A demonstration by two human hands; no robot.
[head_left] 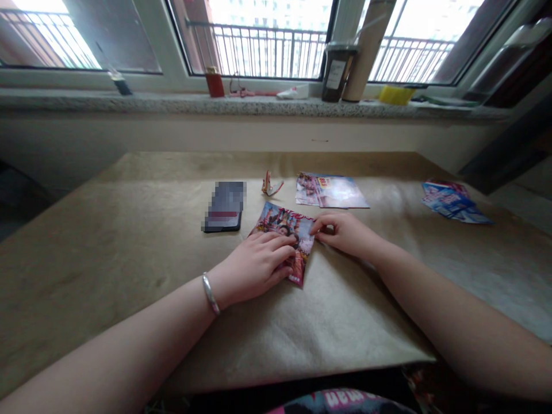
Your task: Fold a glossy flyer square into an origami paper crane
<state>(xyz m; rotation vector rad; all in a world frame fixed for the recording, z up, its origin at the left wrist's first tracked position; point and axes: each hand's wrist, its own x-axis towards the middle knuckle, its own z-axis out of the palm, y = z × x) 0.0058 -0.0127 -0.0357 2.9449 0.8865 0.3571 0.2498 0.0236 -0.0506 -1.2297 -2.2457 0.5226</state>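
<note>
On the tabletop point(129, 241), the left hand point(254, 267) lies flat, pressing the paper point(280, 221) down. The right hand point(345, 233) pinches its corner. A fold looks partly made; a clean crease needs lined-up edges.

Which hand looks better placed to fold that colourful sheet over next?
Probably the right hand: its fingertips pinch the right corner of the colourful sheet, while the left hand lies flat on it, pinning it to the table.
</note>
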